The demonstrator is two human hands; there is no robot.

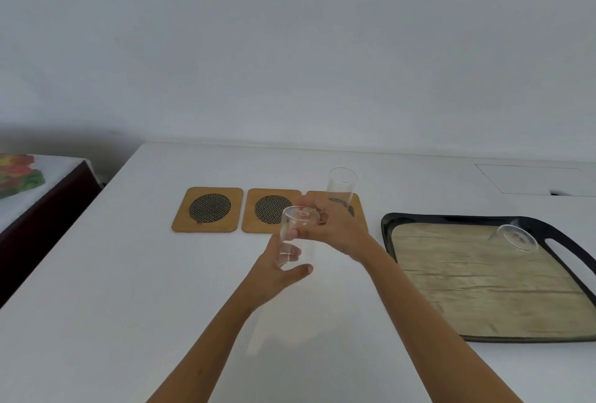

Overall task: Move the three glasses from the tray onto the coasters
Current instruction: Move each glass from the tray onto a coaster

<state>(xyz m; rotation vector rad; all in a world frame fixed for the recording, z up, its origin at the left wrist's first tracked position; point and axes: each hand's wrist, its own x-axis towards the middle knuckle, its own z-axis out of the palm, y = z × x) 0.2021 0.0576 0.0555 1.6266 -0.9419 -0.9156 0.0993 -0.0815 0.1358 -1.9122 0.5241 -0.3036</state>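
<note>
Two glasses in the air at once. My right hand is wrapped round the lower part of the tall glass, which stands upright over the right coaster; can't tell if its base is down yet, my hand hides it. My left hand has the second glass, thumb and fingers curled round its lower half, held above the worktop just in front of the middle coaster. The left coaster is bare. Third glass sits on the tray, far right corner, looks tipped over w/ its mouth toward me, though it's clear glass so hard to be sure.

Doing this bit well, as I judge it: finish the right one first. Lower straight down, centre the base on the dark mesh circle, feel it sit flat, then let go w/o nudging. Arms are near crossing, so I'd clear the right hand back toward the tray before bringing the left glass fwd, else wrist clips rim. Left glass: keep vertical, aim middle mesh, no sliding. Grip is low, so it's top-heavy; go slow.
</note>
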